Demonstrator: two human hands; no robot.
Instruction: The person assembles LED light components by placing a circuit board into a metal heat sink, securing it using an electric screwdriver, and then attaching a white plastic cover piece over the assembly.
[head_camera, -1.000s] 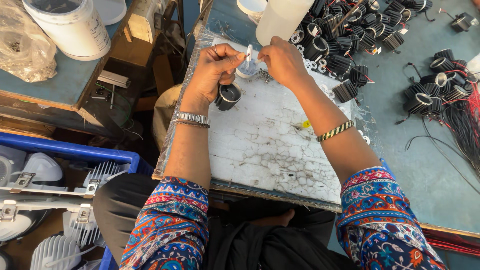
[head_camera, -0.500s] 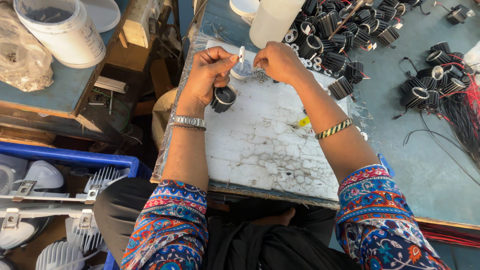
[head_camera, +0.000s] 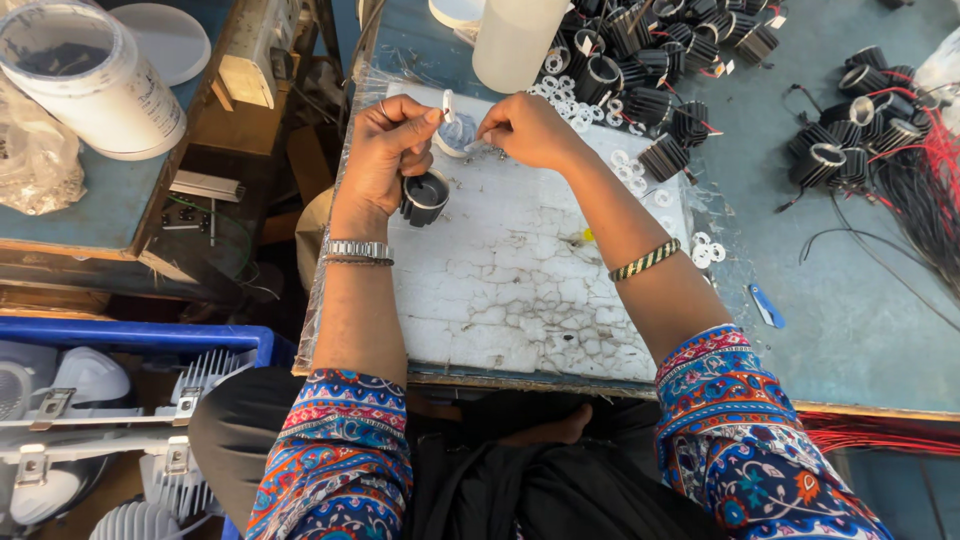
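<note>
My left hand (head_camera: 392, 150) holds a black finned round housing (head_camera: 425, 196) against its palm, and its thumb and forefinger pinch a small white piece (head_camera: 448, 104). My right hand (head_camera: 528, 128) is closed, its fingertips next to a small open container (head_camera: 458, 136) on the cracked white work mat (head_camera: 520, 290). The two hands nearly meet at the far edge of the mat. What the right fingertips pinch is too small to tell.
A heap of black finned housings (head_camera: 650, 60) and small white rings (head_camera: 575, 100) lies beyond the mat, beside a translucent bottle (head_camera: 515, 40). More wired housings (head_camera: 850, 140) lie at the right. A white tub (head_camera: 85, 80) sits far left, with a blue crate (head_camera: 130, 335) below it.
The hands stay together at the far edge of the mat. The left thumb and forefinger still pinch the white piece; only small finger movements show.
</note>
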